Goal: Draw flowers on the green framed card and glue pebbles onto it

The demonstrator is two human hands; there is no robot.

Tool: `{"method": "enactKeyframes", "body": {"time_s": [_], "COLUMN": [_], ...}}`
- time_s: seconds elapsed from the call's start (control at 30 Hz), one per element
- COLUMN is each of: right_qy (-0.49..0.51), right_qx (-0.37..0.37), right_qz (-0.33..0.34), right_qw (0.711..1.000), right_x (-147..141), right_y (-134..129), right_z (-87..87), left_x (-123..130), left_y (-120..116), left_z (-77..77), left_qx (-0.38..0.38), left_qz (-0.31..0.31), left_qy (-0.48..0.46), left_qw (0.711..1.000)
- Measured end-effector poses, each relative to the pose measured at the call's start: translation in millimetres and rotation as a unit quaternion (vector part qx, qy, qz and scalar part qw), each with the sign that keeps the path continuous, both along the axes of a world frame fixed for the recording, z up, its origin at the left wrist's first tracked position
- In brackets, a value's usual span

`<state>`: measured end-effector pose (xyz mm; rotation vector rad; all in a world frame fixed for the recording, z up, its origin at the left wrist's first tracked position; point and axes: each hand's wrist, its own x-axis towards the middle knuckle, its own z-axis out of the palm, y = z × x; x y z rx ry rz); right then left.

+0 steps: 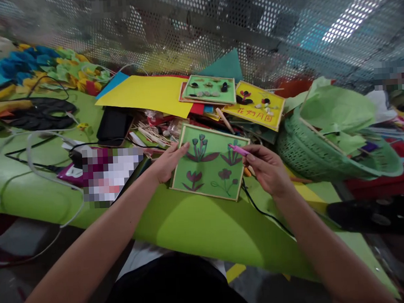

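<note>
Tissue paper [31, 65], blue, yellow and pale green, heaped well left of the green card [212, 193]. Nearer on that side, black ring-shaped object [41, 116], purple box [66, 169], black case [114, 127]. Behind the card's left corner, yellow sheet [146, 96] and thin sticks [151, 135]. Left hand [168, 165] pinching the card's left edge, thumb over the front. Beyond the card, pebble-decorated green picture [211, 89] and yellow picture [257, 120]. Right hand [266, 166] at its right side, pinching a pink pen [241, 151]. Farther right, green basket [302, 156]. Hard to make out: pixelated item [111, 178] left of the card; left fingers, partly behind it; upper-right flower, partly behind the pen; dark object [365, 215], cut off well right. Cannot tell whether the card touches the table [191, 223].
</note>
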<state>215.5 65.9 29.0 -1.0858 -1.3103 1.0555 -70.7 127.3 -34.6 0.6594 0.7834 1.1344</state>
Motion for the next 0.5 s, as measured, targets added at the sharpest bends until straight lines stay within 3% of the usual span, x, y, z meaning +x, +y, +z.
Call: {"method": "enactKeyframes", "body": {"time_s": [0.17, 0.33, 0.43, 0.5], "right_qy": [0.0, 0.024, 0.071, 0.087], "right_qx": [-0.001, 0.037, 0.056, 0.067], "right_qz": [-0.027, -0.084, -0.119, -0.142], "right_qw": [1.0, 0.995, 0.989, 0.984], "right_x": [-9, -3, 1, 2], "right_y": [4, 6, 7, 8], "right_z": [-10.1, -19.6, -19.7, -17.9], "left_x": [5, 4, 1, 1], "left_y": [-3, -9, -16, -21], "left_z": [10.9, 19.8, 22.3, 23.1], "left_qx": [-0.046, -0.049, -0.099, -0.091], "left_qz": [-0.008, 0.007, -0.011, -0.039], "left_qy": [0.055, 0.043, 0.027, -0.012], "left_qw": [0.997, 0.998, 0.995, 0.995]}}
